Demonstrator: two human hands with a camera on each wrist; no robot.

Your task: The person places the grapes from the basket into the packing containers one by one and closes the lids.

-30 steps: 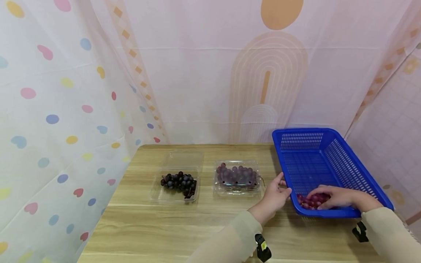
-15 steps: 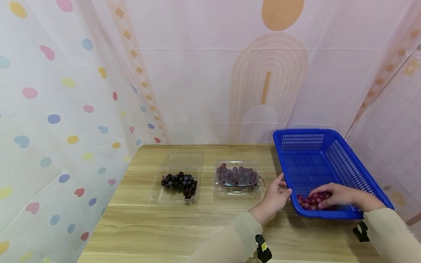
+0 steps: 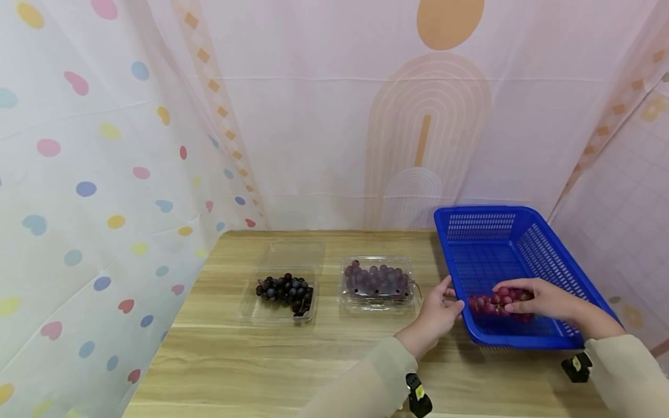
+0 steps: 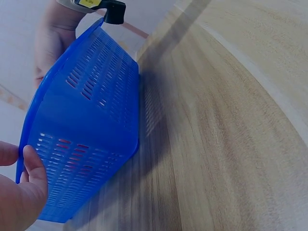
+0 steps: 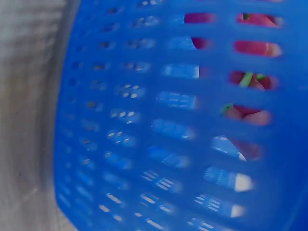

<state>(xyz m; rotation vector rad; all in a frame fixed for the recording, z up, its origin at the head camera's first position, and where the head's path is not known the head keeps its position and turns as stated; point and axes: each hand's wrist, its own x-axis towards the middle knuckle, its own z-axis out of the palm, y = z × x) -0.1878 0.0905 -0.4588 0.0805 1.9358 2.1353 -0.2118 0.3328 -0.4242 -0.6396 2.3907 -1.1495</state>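
Inside the blue plastic basket (image 3: 522, 341), my right hand (image 3: 551, 299) grips a bunch of red grapes (image 3: 486, 304) from above, near the basket's front end. With thumb and fingers my left hand (image 3: 435, 313) pinches the basket's left rim; the left wrist view shows the thumb (image 4: 34, 166) against the rim's outer side. In the right wrist view the slotted basket wall (image 5: 139, 127) fills most of the picture. Bits of red grapes (image 5: 252, 48) and green stem show through its slots, while the right hand is mostly hidden there.
Left of the basket on the wooden table (image 3: 230, 360), a closed clear plastic box (image 3: 376, 305) holds purplish grapes (image 3: 384, 277). Farther left, an open clear box (image 3: 251, 310) holds a bunch of black grapes (image 3: 284, 289). A patterned curtain (image 3: 313, 116) hangs behind the table.
My right hand has risen slightly and moved away from the basket's front wall, bringing the red grapes up with it. The left hand stays on the rim.
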